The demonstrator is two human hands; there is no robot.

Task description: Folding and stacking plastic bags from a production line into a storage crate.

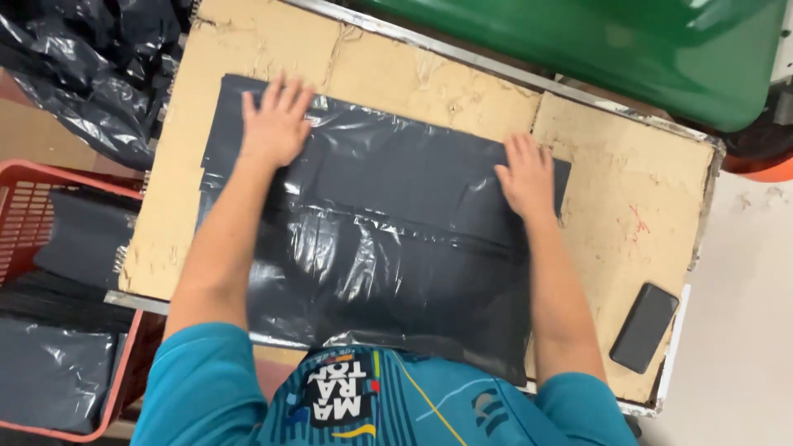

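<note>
plastic bag [380, 223], dark grey and glossy, is lying flat across the cardboard-topped table [628, 215] in front of me. i am pressing my left hand [275, 124] on its far left corner and my right hand [526, 177] on its right edge, fingers spread flat, gripping nothing. a dark phone [644, 328] is resting near the table's right corner; a red basket [37, 206] is sitting at my left.

Worn cardboard-topped table [628, 206] with metal edging; a dark plastic bag [388, 239] lies flat at frame centre, a black phone [644, 327] at lower right.
</note>
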